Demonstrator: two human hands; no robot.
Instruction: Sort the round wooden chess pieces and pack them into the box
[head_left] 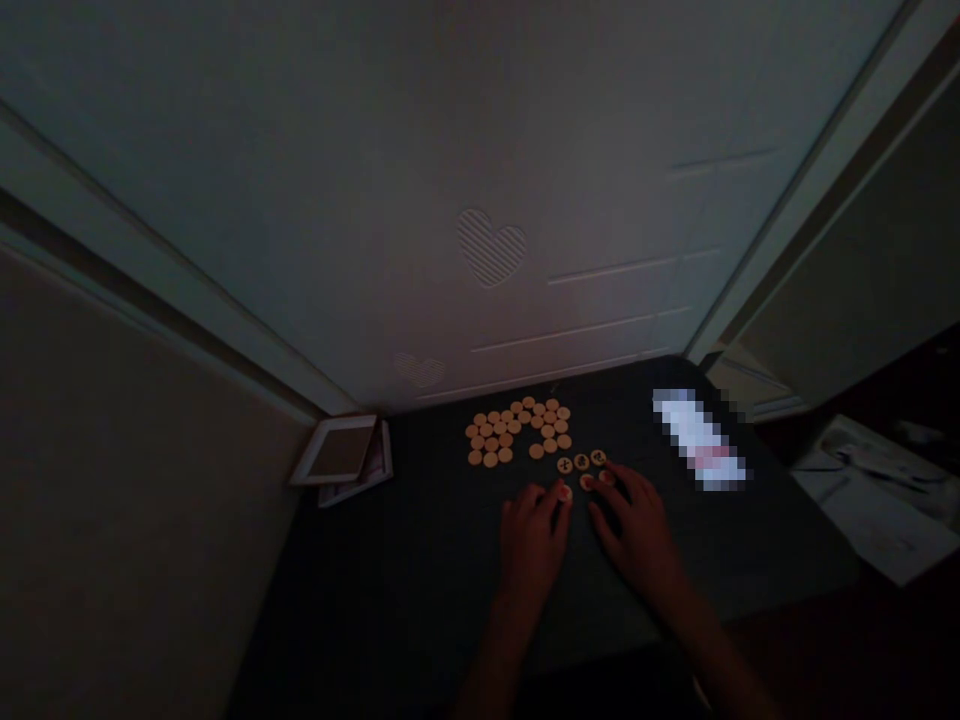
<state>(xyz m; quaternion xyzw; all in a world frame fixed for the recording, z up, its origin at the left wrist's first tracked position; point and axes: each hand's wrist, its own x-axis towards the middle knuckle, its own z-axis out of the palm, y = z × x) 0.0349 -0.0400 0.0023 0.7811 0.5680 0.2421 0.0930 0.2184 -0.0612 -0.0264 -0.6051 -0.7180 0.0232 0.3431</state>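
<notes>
Three round wooden xiangqi pieces with dark characters (582, 462) lie in a short row on the dark table. Just below them are red-marked xiangqi pieces, and my left hand (534, 530) has its thumb and index finger at the edges of the leftmost red piece (565, 493). My right hand (637, 520) is spread, its fingertips touching the other two red pieces, the middle one (586, 483) and the right one (606, 478). Beyond my hands, several plain-looking pieces (499, 427) form a loose cluster with a gap in it; I see no characters on them.
Two stacked frame-like items (341, 450) rest at the table's left back edge. A pixelated white item (701, 440) lies on the right of the table (405, 560). Behind stands a pale panel with a raised heart (491, 248). Papers or boxes (892, 510) are beyond the right edge. The room is dim.
</notes>
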